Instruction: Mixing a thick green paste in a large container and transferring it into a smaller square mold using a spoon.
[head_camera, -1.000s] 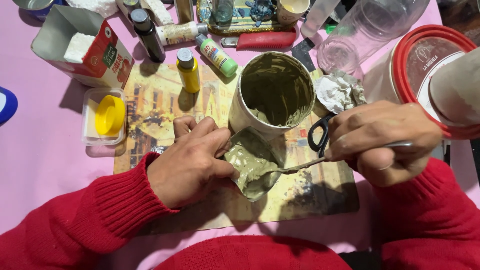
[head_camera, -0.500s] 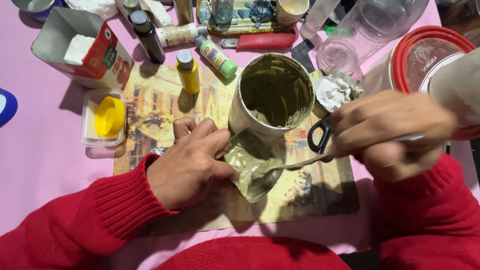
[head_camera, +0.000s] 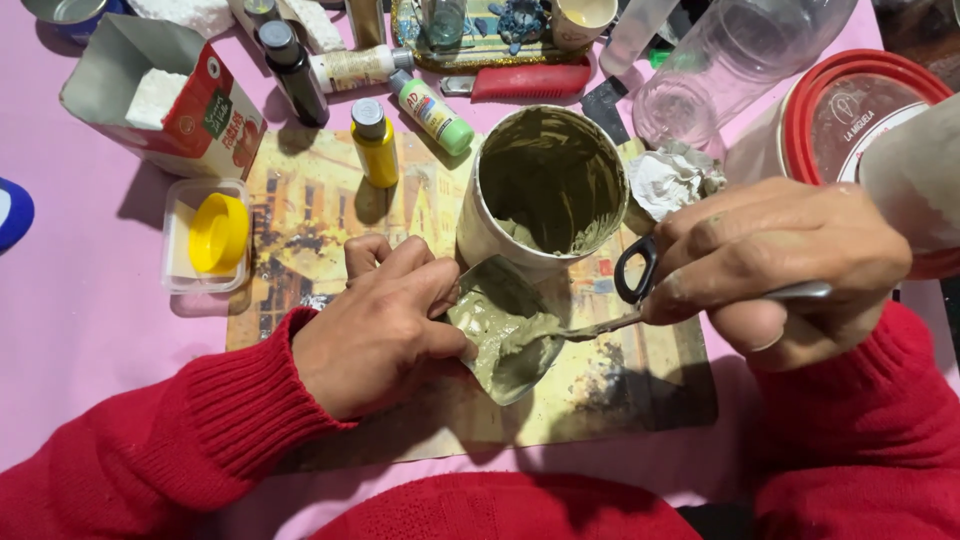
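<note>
Two hands work just in front of the tin (head_camera: 548, 190), over the printed mat (head_camera: 320, 215). Left hand (head_camera: 385, 325) is closed, pinching a paste-smeared sheet (head_camera: 505, 335) that touches the tin's base. Right hand (head_camera: 775, 265) is closed around a spoon (head_camera: 590, 327), its tip on the sheet. Yellow bottle (head_camera: 374, 143) stands left of the tin, crumpled tissue (head_camera: 672, 178) right.
</note>
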